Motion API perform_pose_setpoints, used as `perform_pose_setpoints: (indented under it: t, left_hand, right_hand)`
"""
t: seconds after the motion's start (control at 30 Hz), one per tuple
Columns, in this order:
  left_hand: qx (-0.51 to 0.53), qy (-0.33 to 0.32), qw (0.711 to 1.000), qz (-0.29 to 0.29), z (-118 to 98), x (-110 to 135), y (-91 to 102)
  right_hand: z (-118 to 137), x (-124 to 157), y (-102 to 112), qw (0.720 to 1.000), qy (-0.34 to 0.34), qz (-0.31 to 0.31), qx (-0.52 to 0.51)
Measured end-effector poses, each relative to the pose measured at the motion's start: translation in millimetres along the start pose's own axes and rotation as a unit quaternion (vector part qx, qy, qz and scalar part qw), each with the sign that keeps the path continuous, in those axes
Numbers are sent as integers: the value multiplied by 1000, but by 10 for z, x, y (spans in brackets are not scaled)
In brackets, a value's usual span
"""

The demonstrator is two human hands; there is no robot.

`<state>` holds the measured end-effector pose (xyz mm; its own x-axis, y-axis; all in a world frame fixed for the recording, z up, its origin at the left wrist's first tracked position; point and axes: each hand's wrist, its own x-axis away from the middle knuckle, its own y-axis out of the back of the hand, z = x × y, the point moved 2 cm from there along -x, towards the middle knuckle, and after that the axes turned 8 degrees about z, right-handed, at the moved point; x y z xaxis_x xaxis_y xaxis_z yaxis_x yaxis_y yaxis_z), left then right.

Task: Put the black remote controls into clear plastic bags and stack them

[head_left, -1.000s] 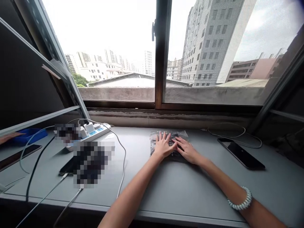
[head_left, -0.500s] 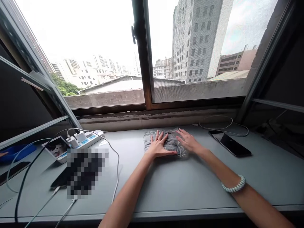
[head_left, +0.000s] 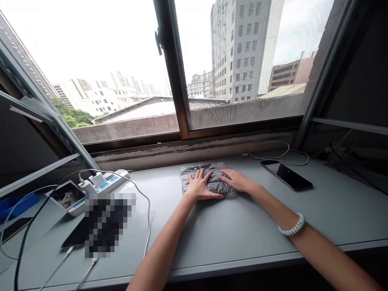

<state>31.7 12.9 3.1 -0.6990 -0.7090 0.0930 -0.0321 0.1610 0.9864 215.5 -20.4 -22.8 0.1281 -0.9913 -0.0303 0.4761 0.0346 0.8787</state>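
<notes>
A dark grey item in a clear plastic bag [head_left: 217, 187] lies flat on the desk below the window; what the item is, I cannot make out. Spread across the bag's middle, my left hand [head_left: 200, 186] rests palm down with its fingers apart. My right hand [head_left: 236, 180], a pale coiled band around that forearm, touches the bag's right edge with its fingers stretched out. Neither hand grips anything.
A black phone [head_left: 286, 175] lies to the right, with a white cable [head_left: 280, 158] behind it. At left are a power strip [head_left: 109, 182] with chargers, a small white box [head_left: 65, 197], a partly blurred dark device [head_left: 75, 233] and several cables. The desk [head_left: 230, 238] ends at its front edge.
My right hand has come down onto the right part of the bag, its fingers lying flatter. My left hand stays spread on it. The whole view has tilted slightly.
</notes>
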Motion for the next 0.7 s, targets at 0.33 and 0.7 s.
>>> perform_pose_setpoints:
  t: [0.33,0.7]
  left_hand:
    - [22,24,999,-20,-4,-26,-20]
    - [59,19,998,3,22,-16,34]
  right_hand:
    - [-25,11,49,999,20,-10,-24]
    - [60,59,156,1000,-2,-31,-3]
